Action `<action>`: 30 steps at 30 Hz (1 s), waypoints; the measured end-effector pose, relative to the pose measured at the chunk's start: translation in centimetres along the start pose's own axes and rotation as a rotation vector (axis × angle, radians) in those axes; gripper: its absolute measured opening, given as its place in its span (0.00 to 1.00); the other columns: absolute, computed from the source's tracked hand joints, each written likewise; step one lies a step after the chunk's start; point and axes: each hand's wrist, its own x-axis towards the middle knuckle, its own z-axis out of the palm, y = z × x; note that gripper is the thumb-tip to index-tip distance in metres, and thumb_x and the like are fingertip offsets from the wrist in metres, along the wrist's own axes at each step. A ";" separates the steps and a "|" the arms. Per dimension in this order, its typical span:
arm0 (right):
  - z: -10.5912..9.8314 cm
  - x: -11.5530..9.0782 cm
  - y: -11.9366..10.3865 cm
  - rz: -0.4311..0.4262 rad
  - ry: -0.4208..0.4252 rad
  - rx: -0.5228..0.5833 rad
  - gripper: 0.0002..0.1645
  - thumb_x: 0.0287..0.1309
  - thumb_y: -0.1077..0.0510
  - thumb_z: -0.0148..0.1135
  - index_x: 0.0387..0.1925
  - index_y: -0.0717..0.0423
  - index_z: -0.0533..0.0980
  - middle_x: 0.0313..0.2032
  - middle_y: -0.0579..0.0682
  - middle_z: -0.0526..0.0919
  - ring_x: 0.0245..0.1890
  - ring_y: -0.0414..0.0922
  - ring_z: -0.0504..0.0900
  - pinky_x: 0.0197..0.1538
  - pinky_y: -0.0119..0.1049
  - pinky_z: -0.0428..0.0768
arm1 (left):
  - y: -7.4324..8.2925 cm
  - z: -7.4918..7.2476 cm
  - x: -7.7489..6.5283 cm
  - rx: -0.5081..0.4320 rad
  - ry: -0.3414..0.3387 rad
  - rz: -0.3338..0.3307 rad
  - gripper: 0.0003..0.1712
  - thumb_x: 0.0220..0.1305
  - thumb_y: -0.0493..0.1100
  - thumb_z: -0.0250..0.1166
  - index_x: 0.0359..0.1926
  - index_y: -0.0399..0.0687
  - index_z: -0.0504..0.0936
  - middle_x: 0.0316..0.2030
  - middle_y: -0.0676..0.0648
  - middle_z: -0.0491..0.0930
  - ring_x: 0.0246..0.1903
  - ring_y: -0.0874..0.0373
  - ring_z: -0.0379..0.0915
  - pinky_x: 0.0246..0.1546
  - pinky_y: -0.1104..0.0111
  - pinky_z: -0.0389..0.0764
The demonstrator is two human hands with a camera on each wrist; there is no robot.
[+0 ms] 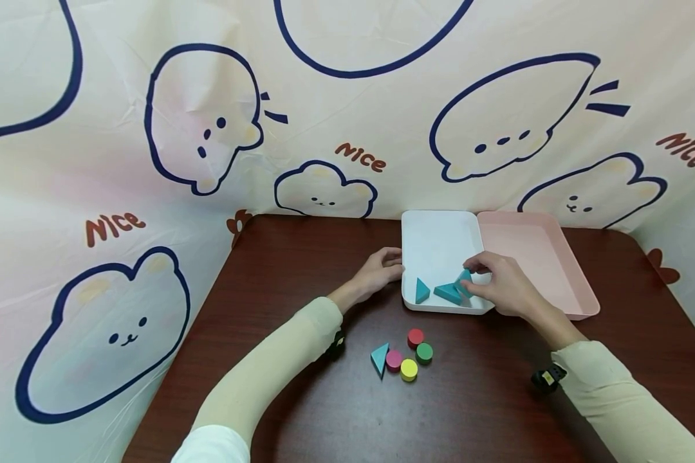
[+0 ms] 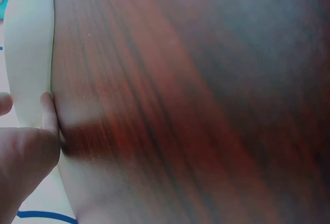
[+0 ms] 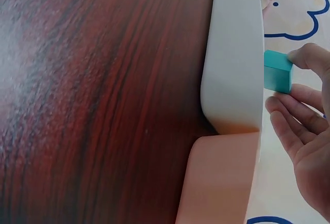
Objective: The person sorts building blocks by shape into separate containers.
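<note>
My right hand (image 1: 506, 283) is over the front right of a white tray (image 1: 440, 241). Between thumb and fingers it pinches a teal triangular block (image 3: 278, 72), just above the rim in the right wrist view. Beside that block, another teal triangular block (image 1: 448, 294) lies in the tray, and a third teal triangle (image 1: 422, 290) sits near the front left corner. My left hand (image 1: 379, 271) holds the tray's left edge. One digit presses the outer wall (image 2: 31, 53), while another fingertip shows past the rim in the left wrist view.
In front of the tray, on the dark wooden table (image 1: 313, 251), lie a teal triangle (image 1: 379, 359) and red (image 1: 415, 337), green (image 1: 424, 353), yellow (image 1: 408, 370) and magenta (image 1: 394, 360) round blocks. A pink tray (image 1: 527, 247) adjoins the white one's right side. A printed cloth hangs behind.
</note>
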 end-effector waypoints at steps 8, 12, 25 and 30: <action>0.1 -0.3 0.8 0.024 -0.014 -0.008 0.22 0.65 0.55 0.75 0.54 0.64 0.82 0.49 0.59 0.86 0.51 0.58 0.85 0.57 0.61 0.83 | -0.2 0.0 0.0 -0.004 -0.017 0.020 0.30 0.79 0.38 0.60 0.77 0.41 0.66 0.72 0.39 0.71 0.71 0.48 0.70 0.67 0.57 0.76; 0.2 -0.4 1.2 0.034 -0.022 -0.012 0.22 0.65 0.55 0.74 0.54 0.64 0.82 0.49 0.59 0.86 0.51 0.58 0.84 0.57 0.61 0.83 | 0.0 0.0 0.0 -0.007 -0.019 0.031 0.29 0.79 0.38 0.61 0.76 0.41 0.67 0.72 0.39 0.72 0.71 0.48 0.70 0.68 0.58 0.76; 0.6 -0.5 1.7 0.035 -0.014 -0.012 0.22 0.64 0.56 0.75 0.54 0.65 0.82 0.49 0.59 0.86 0.50 0.58 0.84 0.57 0.61 0.82 | 0.0 -0.1 0.0 -0.013 -0.020 0.022 0.29 0.79 0.39 0.61 0.76 0.41 0.67 0.71 0.40 0.72 0.71 0.48 0.70 0.67 0.57 0.77; 0.5 -0.5 1.5 0.031 -0.019 -0.003 0.23 0.65 0.55 0.75 0.54 0.65 0.82 0.50 0.60 0.86 0.51 0.59 0.84 0.57 0.62 0.82 | 0.0 -0.1 0.0 -0.014 -0.020 0.016 0.30 0.79 0.39 0.61 0.77 0.41 0.66 0.71 0.40 0.72 0.71 0.49 0.70 0.66 0.58 0.78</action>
